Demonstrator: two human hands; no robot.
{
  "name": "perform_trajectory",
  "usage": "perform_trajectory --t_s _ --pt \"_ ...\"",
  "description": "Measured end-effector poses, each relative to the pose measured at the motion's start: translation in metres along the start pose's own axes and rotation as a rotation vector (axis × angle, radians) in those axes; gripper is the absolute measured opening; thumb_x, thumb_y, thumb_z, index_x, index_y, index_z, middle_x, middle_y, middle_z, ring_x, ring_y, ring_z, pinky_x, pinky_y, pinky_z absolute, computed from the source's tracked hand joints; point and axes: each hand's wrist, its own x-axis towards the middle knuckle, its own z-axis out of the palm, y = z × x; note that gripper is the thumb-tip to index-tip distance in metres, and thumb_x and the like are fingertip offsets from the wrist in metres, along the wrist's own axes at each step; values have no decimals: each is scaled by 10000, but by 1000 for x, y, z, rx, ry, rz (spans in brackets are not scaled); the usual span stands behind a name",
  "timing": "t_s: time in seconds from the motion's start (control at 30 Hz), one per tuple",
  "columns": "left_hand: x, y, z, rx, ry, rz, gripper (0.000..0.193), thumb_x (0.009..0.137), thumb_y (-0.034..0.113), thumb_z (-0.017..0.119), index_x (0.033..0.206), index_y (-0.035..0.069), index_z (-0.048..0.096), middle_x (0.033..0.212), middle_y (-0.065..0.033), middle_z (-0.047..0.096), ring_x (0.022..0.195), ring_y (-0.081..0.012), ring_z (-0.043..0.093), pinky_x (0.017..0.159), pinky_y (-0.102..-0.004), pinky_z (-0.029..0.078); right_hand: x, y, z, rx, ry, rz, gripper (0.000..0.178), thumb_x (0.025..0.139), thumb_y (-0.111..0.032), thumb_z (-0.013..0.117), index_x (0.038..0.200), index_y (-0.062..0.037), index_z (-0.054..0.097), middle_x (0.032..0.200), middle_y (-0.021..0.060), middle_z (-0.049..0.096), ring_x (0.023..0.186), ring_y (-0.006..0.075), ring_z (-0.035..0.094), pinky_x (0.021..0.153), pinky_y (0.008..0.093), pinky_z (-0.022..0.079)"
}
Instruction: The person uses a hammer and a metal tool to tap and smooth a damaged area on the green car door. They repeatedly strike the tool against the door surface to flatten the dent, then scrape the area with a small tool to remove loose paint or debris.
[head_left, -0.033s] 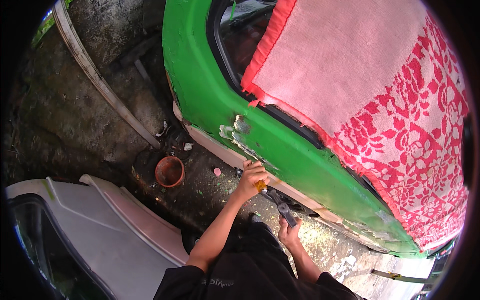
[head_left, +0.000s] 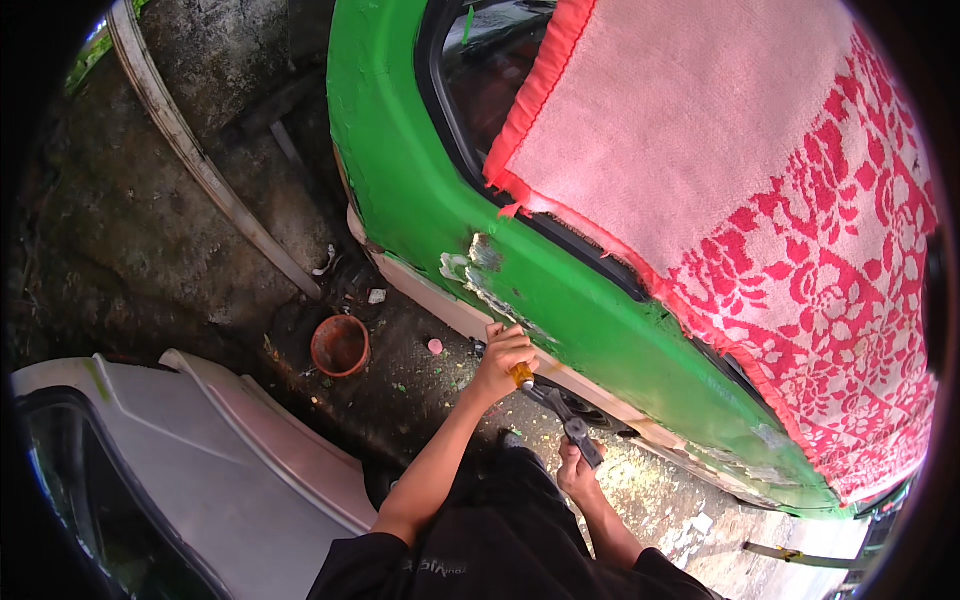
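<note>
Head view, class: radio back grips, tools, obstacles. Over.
Left grip closed on amber handle, beside green car; right grip holding hammer. Tool-to-tool contact unclear. Pot on ground, clear of both grips.

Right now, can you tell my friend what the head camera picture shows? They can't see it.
A person's left hand grips a yellow-handled tool beside a green car with damaged paint; the right hand holds a dark hammer. A pink flowered cloth drapes over the car.

Fisheye head view from above, facing down, near green car point(head_left: 595, 335).
</note>
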Motion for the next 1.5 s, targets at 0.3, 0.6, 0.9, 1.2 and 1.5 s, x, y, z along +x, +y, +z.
perform_trajectory --t_s 0.3,0.6,0.9,1.2,1.5 --pt "8 -4 1 10 1 -11 243 692 56 687 604 44 461 624 -30 435 703 -198 491 783 -362 310 5 2 6 100 29 -42 133 890 -119 518 824 -16 569 567 186 520 486 398 555 465 417 429" --pt "15 -3 4 18 36 -28 282 705 51 681 612 46 414 618 -42 403 689 -209 474 780 -361 303 22 -5 14 140 113 4 415 1015 -316 447 721 -31 517 542 57 432 463 183 419 470 342 330" --pt "26 0 6 12 65 -76 323 712 60 694 627 52 383 624 -40 393 690 -215 469 784 -369 299 26 7 14 135 147 -31 475 1043 -380 370 721 -45 472 551 25 393 464 155 382 466 314 298" --pt "29 -2 14 45 74 -82 311 708 54 716 637 64 413 629 -39 426 705 -228 490 786 -381 303 49 -15 1 36 133 -15 515 1041 -394 382 702 -23 497 516 30 412 445 154 414 457 328 325" --pt "33 1 15 30 80 -97 301 695 46 732 642 65 436 625 -39 457 708 -230 508 776 -381 298 52 -6 7 159 155 35 507 1053 -361 359 695 -27 488 554 8 405 503 115 412 470 326 330"
